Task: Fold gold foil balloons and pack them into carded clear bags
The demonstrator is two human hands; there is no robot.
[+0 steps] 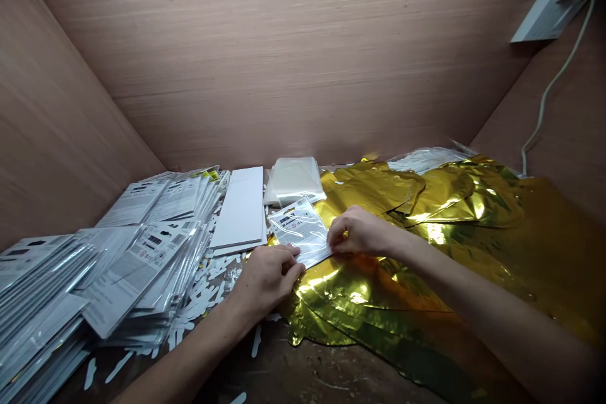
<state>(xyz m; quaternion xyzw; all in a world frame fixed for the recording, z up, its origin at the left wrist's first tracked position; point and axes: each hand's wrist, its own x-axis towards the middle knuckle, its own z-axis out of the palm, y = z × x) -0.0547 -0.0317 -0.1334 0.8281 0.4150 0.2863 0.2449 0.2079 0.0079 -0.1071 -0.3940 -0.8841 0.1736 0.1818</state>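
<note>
The packet [299, 231], a clear plastic sleeve holding a printed white card, lies at a slant on the gold foil [374, 303], its upper end pointing away from the person and its lower end between the two hands. The right hand [362, 231] is closed in a pinch on the packet's right edge, with thumb and fingers drawn together. The left hand [267, 279] is curled over the packet's lower end, its fingers bent and bearing down; it is not released. Held from both sides in this way, the packet appears to be kept steady and taut, with the foil serving as a soft bed beneath it. The foil is crumpled gold sheet heaped across the right of the bench [312, 379], running back to the rear wall [284, 44]. Left of the hands is a large, slumped pile of similar packets [142, 252], laid overlapping, apparently to keep them within reach. Between that pile and the foil lies a stack of white cards [241, 208]. A bundle of clear sleeves [293, 180] sits just behind the packet's upper end and is the nearest obstruction on that side. White die-cut scraps [199, 297] are strewn along the pile's edge, near the left wrist. At upper right, a white wall fitting [549, 12] trails a pale cable [549, 101] down the side panel [572, 139].
</note>
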